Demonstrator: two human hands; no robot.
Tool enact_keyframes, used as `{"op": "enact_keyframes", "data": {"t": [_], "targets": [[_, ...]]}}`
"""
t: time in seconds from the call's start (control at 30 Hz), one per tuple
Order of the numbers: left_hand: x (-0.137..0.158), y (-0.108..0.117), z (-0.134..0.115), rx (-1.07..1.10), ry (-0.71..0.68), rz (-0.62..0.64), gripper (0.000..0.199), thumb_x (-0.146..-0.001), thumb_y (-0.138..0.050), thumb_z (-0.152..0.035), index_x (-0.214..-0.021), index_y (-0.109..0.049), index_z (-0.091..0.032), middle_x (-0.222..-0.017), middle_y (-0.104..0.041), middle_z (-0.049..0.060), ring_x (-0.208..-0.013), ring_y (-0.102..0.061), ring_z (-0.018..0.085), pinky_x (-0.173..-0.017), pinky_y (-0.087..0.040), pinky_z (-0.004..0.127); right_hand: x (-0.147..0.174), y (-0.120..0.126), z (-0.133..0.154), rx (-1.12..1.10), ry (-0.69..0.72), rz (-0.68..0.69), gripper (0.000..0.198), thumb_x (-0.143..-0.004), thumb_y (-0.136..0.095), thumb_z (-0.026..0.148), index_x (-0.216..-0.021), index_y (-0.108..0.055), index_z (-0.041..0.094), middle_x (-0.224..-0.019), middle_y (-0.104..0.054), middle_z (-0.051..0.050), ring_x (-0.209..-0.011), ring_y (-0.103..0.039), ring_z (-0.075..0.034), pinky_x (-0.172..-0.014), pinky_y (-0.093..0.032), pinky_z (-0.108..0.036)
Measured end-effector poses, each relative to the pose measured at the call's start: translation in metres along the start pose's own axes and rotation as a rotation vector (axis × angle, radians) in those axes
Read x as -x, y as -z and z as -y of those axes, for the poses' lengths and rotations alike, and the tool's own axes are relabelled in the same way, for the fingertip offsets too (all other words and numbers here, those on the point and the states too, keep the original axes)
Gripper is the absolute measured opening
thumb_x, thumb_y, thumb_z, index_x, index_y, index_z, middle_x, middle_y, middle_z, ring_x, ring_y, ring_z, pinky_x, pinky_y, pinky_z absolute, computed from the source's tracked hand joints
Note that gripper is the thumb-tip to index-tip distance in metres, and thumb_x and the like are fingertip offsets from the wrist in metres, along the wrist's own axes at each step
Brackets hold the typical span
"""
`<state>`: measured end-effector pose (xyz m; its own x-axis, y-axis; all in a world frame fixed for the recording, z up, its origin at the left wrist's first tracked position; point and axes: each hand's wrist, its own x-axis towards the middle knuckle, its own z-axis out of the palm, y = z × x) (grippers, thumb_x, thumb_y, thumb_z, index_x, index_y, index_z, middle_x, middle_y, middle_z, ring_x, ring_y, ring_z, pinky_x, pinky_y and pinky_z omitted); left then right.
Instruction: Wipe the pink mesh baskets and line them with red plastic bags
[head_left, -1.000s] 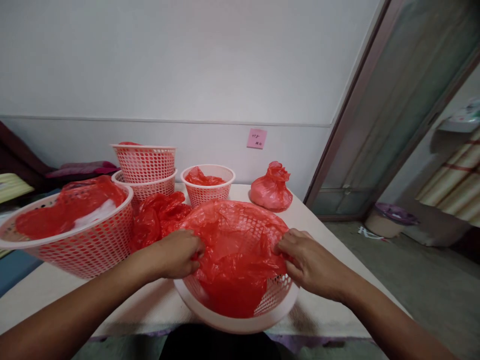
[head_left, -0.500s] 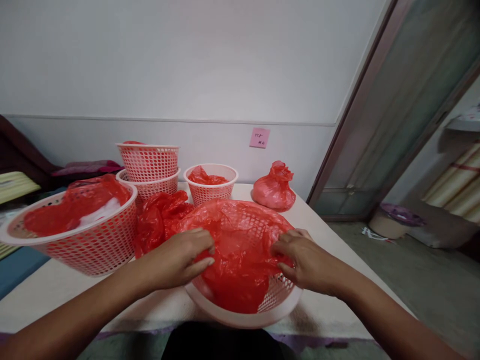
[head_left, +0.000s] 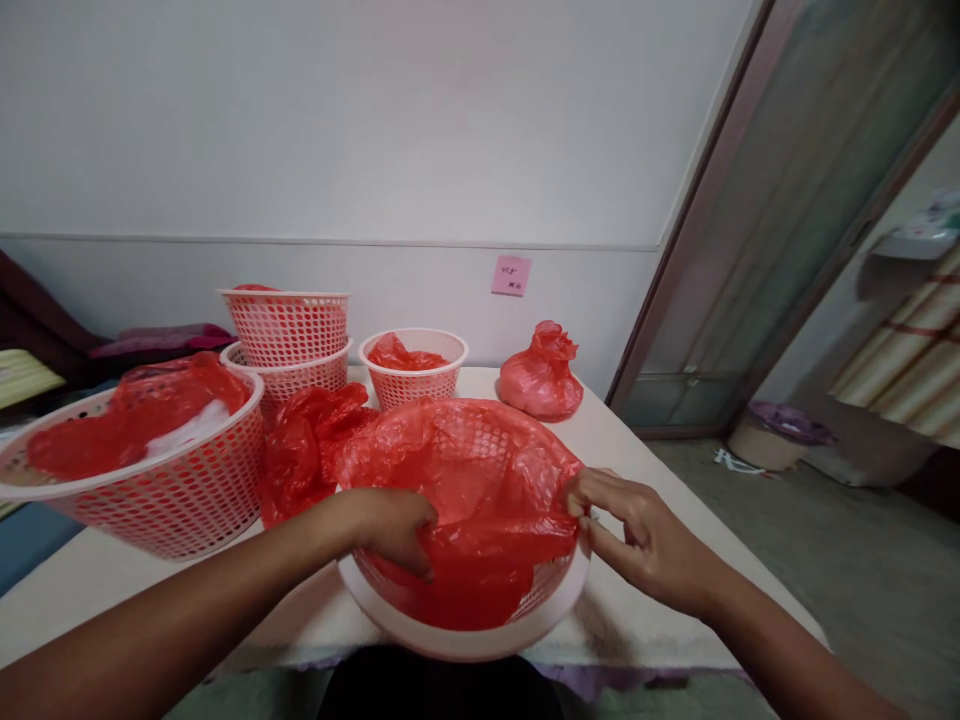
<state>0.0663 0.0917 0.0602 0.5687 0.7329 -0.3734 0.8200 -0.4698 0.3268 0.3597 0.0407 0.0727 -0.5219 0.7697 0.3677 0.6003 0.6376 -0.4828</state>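
A pale pink plastic basket (head_left: 469, 642) with perforated walls stands at the table's front edge. Inside it a red plastic bag (head_left: 480, 480) is spread, draped over the far rim, while the near rim is bare. My right hand (head_left: 634, 535) pinches the bag's edge at the basket's right side. My left hand (head_left: 401, 530) reaches into the basket on the left, its fingers closed on the bag's near edge and partly hidden by the film. Between the hands that edge is drawn into a taut band.
A large basket (head_left: 225, 500) holding red film and something white stands left. Behind are two stacked baskets (head_left: 289, 330), a smaller basket (head_left: 415, 385), a crumpled red bag (head_left: 311, 440) and a tied red bag (head_left: 541, 375). A pink note (head_left: 511, 276) sticks to the wall.
My right hand has shifted right and outward to the rim, pulling the bag's edge. My left hand has turned and sunk into the basket. The film between them is now stretched across.
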Motion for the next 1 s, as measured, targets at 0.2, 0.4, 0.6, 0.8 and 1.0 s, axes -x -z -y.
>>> {"op": "enact_keyframes", "data": {"t": [0.2, 0.4, 0.6, 0.8, 1.0], "targets": [[0.018, 0.009, -0.006, 0.136, -0.147, -0.093, 0.013, -0.078, -0.051, -0.030, -0.074, -0.058, -0.020, -0.066, -0.054, -0.003, -0.059, -0.046, 0.012, -0.052, -0.033, 0.022, 0.018, -0.010, -0.011, -0.011, 0.023, -0.211, 0.012, -0.088, -0.046, 0.018, -0.087, -0.057, 0.023, -0.103, -0.061, -0.008, -0.102, -0.057, -0.023, -0.087, -0.047, -0.038], [0.024, 0.005, -0.013, 0.114, -0.101, -0.124, 0.026, -0.077, -0.057, -0.042, -0.092, -0.065, -0.022, -0.085, -0.067, 0.003, -0.070, -0.060, 0.020, -0.058, -0.040, 0.027, 0.028, -0.024, -0.022, 0.024, -0.015, -0.340, 0.026, -0.085, -0.046, 0.013, -0.105, -0.058, 0.024, -0.114, -0.058, -0.008, -0.113, -0.054, -0.023, -0.093, -0.046, -0.039], [-0.005, 0.004, -0.042, 0.289, -0.171, -0.184, 0.081, -0.068, -0.068, -0.052, -0.138, -0.042, -0.021, -0.134, -0.054, 0.014, -0.115, -0.055, 0.032, -0.091, -0.042, 0.038, 0.028, -0.034, -0.025, 0.026, -0.033, -0.354, 0.035, -0.087, -0.042, 0.010, -0.115, -0.055, 0.026, -0.115, -0.056, -0.007, -0.114, -0.052, -0.022, -0.095, -0.045, -0.041], [-0.027, -0.001, -0.059, 0.489, -0.300, -0.079, 0.019, -0.074, -0.062, -0.036, -0.075, -0.055, -0.018, -0.066, -0.045, -0.005, -0.060, -0.044, 0.011, -0.054, -0.033, 0.024, 0.030, -0.035, -0.029, 0.003, -0.060, -0.352, 0.035, -0.088, -0.041, 0.010, -0.118, -0.053, 0.025, -0.116, -0.054, -0.007, -0.111, -0.052, -0.021, -0.091, -0.047, -0.040], [-0.001, -0.005, -0.074, 0.518, -0.334, -0.160, 0.024, -0.086, -0.047, -0.032, -0.066, -0.043, -0.019, -0.064, -0.037, -0.007, -0.059, -0.035, 0.009, -0.053, -0.027, 0.024, 0.034, -0.040, -0.034, -0.089, -0.101, -0.409, 0.032, -0.089, -0.042, 0.014, -0.115, -0.056, 0.024, -0.118, -0.053, -0.007, -0.110, -0.052, -0.020, -0.081, -0.051, -0.034]]}}
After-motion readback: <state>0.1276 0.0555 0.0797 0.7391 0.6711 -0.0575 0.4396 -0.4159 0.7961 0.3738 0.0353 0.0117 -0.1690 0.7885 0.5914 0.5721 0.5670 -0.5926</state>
